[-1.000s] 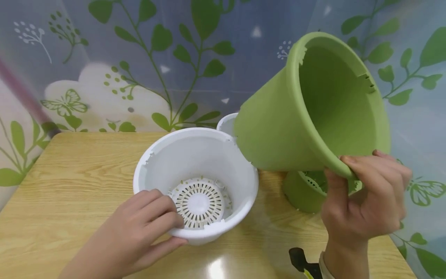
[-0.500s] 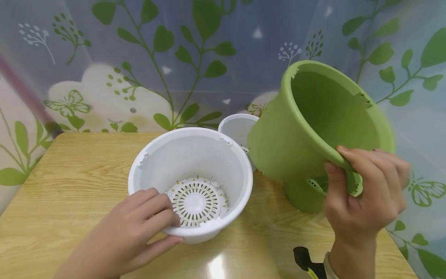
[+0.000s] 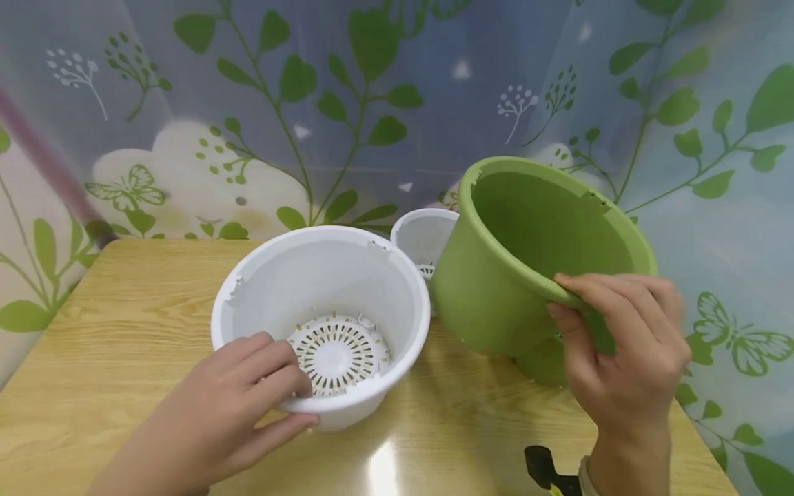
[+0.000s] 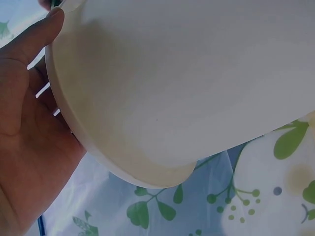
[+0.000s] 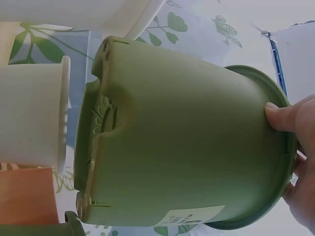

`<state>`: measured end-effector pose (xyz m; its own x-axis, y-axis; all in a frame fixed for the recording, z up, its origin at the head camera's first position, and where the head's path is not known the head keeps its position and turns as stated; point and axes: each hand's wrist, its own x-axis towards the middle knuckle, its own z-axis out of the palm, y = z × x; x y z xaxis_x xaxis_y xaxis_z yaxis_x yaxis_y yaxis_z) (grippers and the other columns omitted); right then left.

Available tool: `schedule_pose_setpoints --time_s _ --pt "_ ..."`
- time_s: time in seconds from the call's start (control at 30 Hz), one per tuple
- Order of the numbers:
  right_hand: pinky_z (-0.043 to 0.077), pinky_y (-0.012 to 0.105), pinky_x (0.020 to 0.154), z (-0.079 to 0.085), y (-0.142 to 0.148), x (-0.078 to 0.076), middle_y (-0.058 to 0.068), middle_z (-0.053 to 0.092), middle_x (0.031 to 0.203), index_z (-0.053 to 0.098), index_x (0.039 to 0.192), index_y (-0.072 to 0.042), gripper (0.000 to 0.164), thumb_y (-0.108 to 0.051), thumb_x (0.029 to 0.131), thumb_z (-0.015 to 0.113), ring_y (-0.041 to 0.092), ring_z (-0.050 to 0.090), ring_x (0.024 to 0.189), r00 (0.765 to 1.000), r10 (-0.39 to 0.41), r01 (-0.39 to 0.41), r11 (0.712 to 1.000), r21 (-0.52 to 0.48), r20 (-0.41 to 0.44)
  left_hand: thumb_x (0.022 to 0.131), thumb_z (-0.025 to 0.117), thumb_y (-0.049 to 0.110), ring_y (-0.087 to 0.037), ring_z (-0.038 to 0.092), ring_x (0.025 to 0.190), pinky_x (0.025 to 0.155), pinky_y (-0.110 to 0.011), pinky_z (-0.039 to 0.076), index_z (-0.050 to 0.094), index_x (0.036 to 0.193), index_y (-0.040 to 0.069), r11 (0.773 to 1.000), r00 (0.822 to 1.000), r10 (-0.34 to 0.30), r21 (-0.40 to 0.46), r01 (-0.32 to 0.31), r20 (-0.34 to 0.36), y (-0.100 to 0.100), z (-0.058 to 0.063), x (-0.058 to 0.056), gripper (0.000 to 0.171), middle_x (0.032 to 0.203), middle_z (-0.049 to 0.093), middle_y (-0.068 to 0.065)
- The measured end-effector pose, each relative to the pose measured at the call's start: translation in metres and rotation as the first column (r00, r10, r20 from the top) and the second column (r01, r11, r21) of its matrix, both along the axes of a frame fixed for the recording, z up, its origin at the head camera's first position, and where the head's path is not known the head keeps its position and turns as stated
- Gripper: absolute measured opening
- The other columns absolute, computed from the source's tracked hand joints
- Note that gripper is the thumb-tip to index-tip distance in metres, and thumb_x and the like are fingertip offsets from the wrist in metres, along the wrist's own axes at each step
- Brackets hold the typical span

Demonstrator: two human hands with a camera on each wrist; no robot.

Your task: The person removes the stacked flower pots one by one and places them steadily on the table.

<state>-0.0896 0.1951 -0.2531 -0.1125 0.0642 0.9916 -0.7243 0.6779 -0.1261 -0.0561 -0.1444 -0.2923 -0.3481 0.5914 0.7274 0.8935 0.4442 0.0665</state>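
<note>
My left hand [image 3: 248, 393] grips the near left rim of a large white plastic flowerpot [image 3: 310, 275] with a slotted bottom. In the left wrist view, the thumb presses the outside of this white pot [image 4: 172, 73] just under its rim. My right hand [image 3: 626, 344] pinches the near rim of a large green flowerpot [image 3: 496, 275], thumb outside and fingers over the edge. That pot tilts, its mouth toward me. The right wrist view shows the notched base of the green pot [image 5: 192, 132] and a paper label [image 5: 194, 215] on its side.
A smaller white pot [image 3: 424, 234] stands behind, between the two large pots. Below the held green pot, a smaller green pot [image 3: 540, 368] is mostly hidden. They stand on a wooden table [image 3: 155, 296] against a leaf-printed wall covering [image 3: 434, 138]. An orange surface [image 5: 27, 196] shows in the right wrist view.
My right hand has lowered the green pot and brought it left, its mouth turning more upward. The white pot has shifted slightly left with my left hand on its rim.
</note>
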Motion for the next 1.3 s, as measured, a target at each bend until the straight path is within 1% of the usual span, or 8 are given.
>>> schedule_pose_setpoints --time_s 0.13,0.37,0.6,0.77,1.03,1.2,1.3 --pt "0.039 0.03 0.081 0.001 0.0 0.0 0.018 0.068 0.072 0.074 0.08 0.003 0.037 -0.033 0.087 0.076 0.04 0.049 0.068 1.0 0.021 -0.02 1.0 0.023 -0.017 0.103 0.052 0.04 -0.008 0.048 0.078 0.071 -0.022 0.041 0.064 0.087 0.015 1.0 1.0 0.009 0.003 -0.009 0.001 -0.001 0.0 -0.002 0.032 0.088 0.055 0.01" --pt "0.04 0.029 0.081 0.0 0.0 0.002 0.017 0.068 0.072 0.074 0.081 0.004 0.036 -0.031 0.086 0.078 0.038 0.051 0.069 0.996 0.083 -0.082 0.996 0.04 -0.013 0.103 0.049 0.043 -0.008 0.048 0.077 0.071 -0.021 0.039 0.063 0.086 0.016 0.999 0.999 0.049 -0.016 -0.049 -0.002 -0.004 -0.002 -0.004 0.035 0.086 0.054 0.01" --pt "0.042 0.03 0.079 -0.005 0.005 0.001 0.014 0.07 0.073 0.075 0.082 0.003 0.027 -0.023 0.082 0.082 0.036 0.052 0.07 0.99 0.138 -0.137 0.989 0.054 -0.019 0.103 0.048 0.045 -0.008 0.048 0.078 0.072 -0.021 0.039 0.063 0.086 0.017 0.996 0.997 0.081 -0.022 -0.081 0.015 -0.01 -0.002 -0.004 0.036 0.087 0.054 0.011" --pt "0.043 0.03 0.077 -0.007 0.003 0.002 0.014 0.07 0.071 0.075 0.08 0.004 0.025 -0.02 0.081 0.083 0.035 0.052 0.068 0.982 0.186 -0.184 0.981 0.058 -0.036 0.103 0.048 0.047 -0.006 0.046 0.078 0.071 -0.019 0.037 0.063 0.084 0.018 0.995 0.995 0.096 -0.02 -0.096 0.022 -0.015 -0.002 -0.004 0.037 0.086 0.053 0.013" --pt "0.043 0.031 0.076 -0.007 -0.002 0.005 0.014 0.069 0.07 0.075 0.079 0.003 0.025 -0.021 0.082 0.082 0.034 0.052 0.066 0.974 0.214 -0.207 0.974 0.087 -0.074 0.102 0.049 0.048 -0.005 0.045 0.076 0.07 -0.019 0.037 0.064 0.083 0.018 0.993 0.993 0.12 -0.012 -0.12 0.02 -0.021 -0.001 -0.006 0.038 0.086 0.054 0.013" --pt "0.044 0.03 0.074 -0.007 -0.005 0.008 0.014 0.069 0.07 0.075 0.077 0.003 0.025 -0.02 0.082 0.082 0.031 0.054 0.063 0.964 0.253 -0.243 0.964 0.11 -0.078 0.101 0.05 0.049 -0.005 0.044 0.075 0.069 -0.019 0.037 0.064 0.083 0.018 0.992 0.992 0.127 -0.004 -0.127 0.021 -0.024 -0.003 -0.009 0.038 0.084 0.054 0.013" --pt "0.044 0.029 0.074 -0.007 -0.006 0.01 0.014 0.07 0.071 0.075 0.077 0.003 0.023 -0.018 0.082 0.082 0.029 0.056 0.063 0.951 0.304 -0.294 0.946 0.14 -0.06 0.101 0.05 0.05 -0.005 0.044 0.075 0.07 -0.019 0.036 0.063 0.082 0.018 0.991 0.99 0.136 -0.007 -0.136 0.023 -0.027 -0.005 -0.013 0.039 0.084 0.053 0.014"
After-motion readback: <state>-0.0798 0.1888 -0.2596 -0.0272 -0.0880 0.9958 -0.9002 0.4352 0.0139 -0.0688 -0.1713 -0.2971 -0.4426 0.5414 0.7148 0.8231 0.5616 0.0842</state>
